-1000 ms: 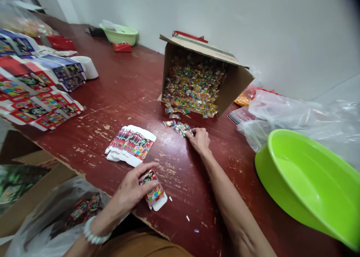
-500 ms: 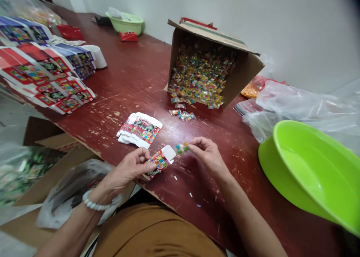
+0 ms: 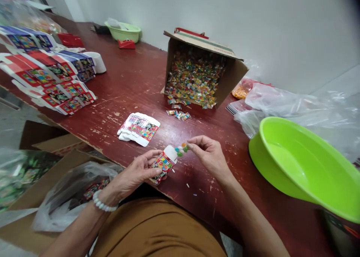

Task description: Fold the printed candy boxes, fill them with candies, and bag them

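Note:
My left hand (image 3: 143,169) grips a small printed candy box (image 3: 163,166) above the table's front edge, its white end flap standing open. Between the thumb and fingers of my right hand (image 3: 209,154) is a clear candy packet (image 3: 181,149) with green, white, blue and orange pieces. The packet hangs right at the box's open end. Beyond my hands lies a stack of flat printed boxes (image 3: 139,129). Several loose candy packets (image 3: 181,115) rest in front of a tipped cardboard carton (image 3: 230,79) full of similar packets.
A large green basin (image 3: 287,167) stands on the right, with clear plastic bags (image 3: 295,103) behind it. Bundled printed cartons (image 3: 47,77) are piled at the left beside a white tape roll (image 3: 97,62). Below the table edge sits an open box with a plastic bag (image 3: 62,197).
My left hand has brought the candy box a little to the right, closer to the packet in my right hand. The view has shifted slightly.

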